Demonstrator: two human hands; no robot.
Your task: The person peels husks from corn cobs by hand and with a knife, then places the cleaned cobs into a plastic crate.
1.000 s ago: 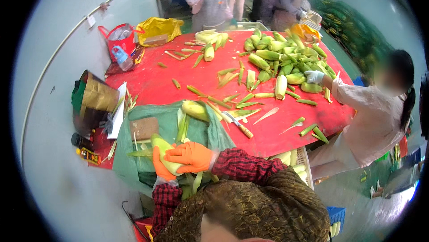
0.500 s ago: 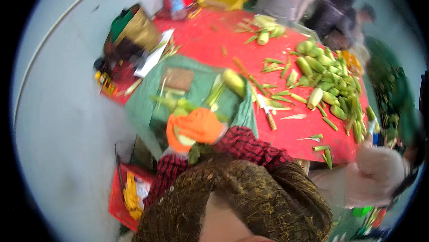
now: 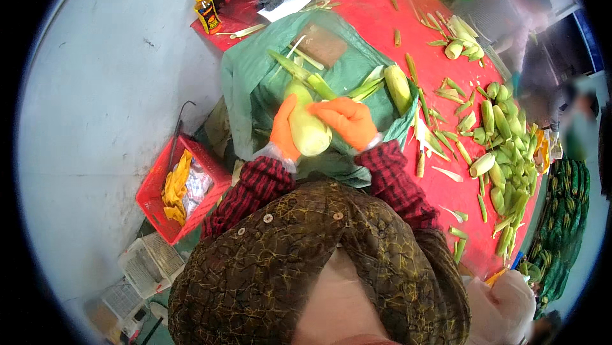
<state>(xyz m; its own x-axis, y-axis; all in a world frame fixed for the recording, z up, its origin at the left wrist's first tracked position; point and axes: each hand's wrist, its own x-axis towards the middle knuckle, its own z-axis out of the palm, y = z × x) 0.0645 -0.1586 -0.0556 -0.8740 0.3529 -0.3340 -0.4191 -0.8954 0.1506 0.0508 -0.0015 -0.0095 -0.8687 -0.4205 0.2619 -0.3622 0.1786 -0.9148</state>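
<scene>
Over the green cloth I hold an ear of corn in its pale green husk, its thick end toward me and its leafy tip pointing away. My left hand, in an orange glove, wraps its left side. At its right side my right hand, also orange-gloved, has its fingers pinched together against the husk; what they pinch is hidden. On the cloth lie another ear of corn, with loose leaves beside it, and a brown block. Right of the cloth shows a knife's handle.
A large heap of corn ears covers the right of the red table, with husk scraps strewn around. A smaller pile lies farther back. A yellow-capped bottle stands far left. Below left is a red crate. Other people work nearby.
My hands have moved apart from their overlapped hold, and the ear of corn now shows lengthwise between them. The whole view has shifted and turned.
</scene>
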